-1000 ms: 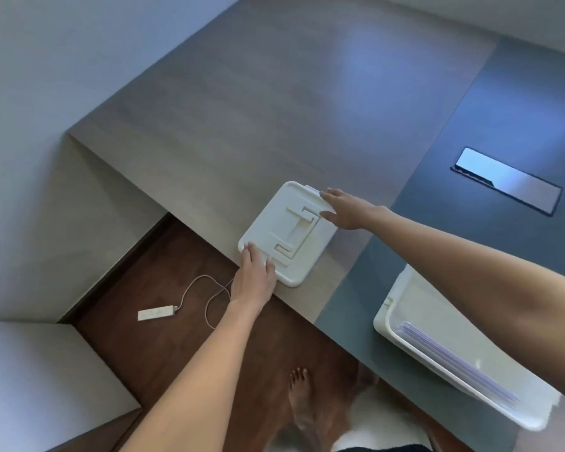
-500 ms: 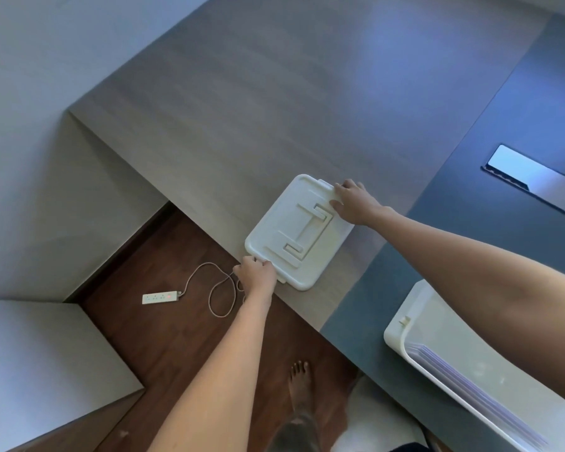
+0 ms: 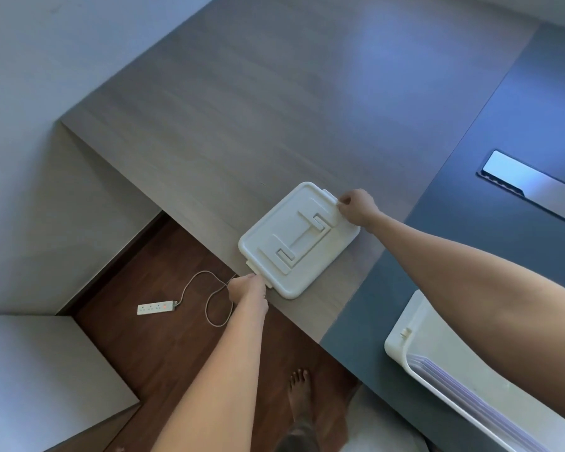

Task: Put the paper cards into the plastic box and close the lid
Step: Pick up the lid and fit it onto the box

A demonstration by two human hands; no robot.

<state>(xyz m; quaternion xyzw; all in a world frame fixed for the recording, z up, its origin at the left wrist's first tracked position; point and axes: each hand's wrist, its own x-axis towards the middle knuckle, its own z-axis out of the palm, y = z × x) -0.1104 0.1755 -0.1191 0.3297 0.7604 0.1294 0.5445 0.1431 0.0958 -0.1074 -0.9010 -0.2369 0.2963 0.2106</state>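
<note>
A white plastic lid (image 3: 299,238) with a raised handle shape lies flat near the front edge of the wooden tabletop. My left hand (image 3: 247,290) grips its near end at the latch tab. My right hand (image 3: 356,207) is closed on the latch tab at its far end. The open white plastic box (image 3: 397,345) stands at the lower right on the dark blue part of the table, partly behind my right forearm. Several paper cards (image 3: 454,389) stand stacked inside it.
A metal cable slot (image 3: 529,182) is set into the blue surface at the right. Below the table edge, a power strip (image 3: 157,308) with a looping cord lies on the wooden floor. A bare foot (image 3: 302,402) stands there. White walls close the left side.
My left hand slid from the lid's top down to its near edge and closed on it. The fingers of my right hand curled onto the far latch tab. The view shifted left.
</note>
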